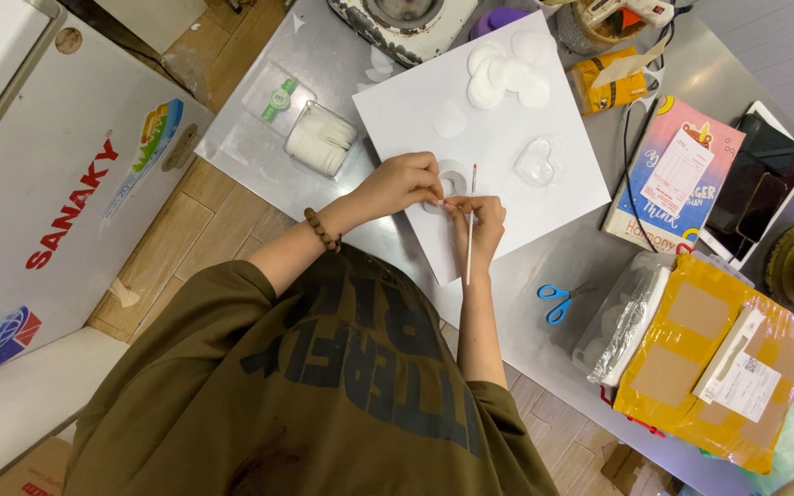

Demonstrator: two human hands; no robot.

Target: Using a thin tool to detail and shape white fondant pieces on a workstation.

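Observation:
My left hand (404,182), with a bead bracelet at its wrist, pinches a small white round piece (453,184) against a white board (498,119) on the metal table (259,156). My right hand (482,230) holds a thin paintbrush (470,216) upright, its tip just beside the round piece. Farther back on the board lie a pile of white round discs (507,69), a single disc (449,119) and a clear heart-shaped mould (538,161).
Blue scissors (558,298) lie right of my hands, with a plastic-wrapped tray (622,317) and a yellow parcel (719,367) beyond. A clear box of white pieces (322,138) stands on the left. A notebook (673,174) and tablet (755,184) lie at the right. A white chest freezer (66,184) stands beside the table.

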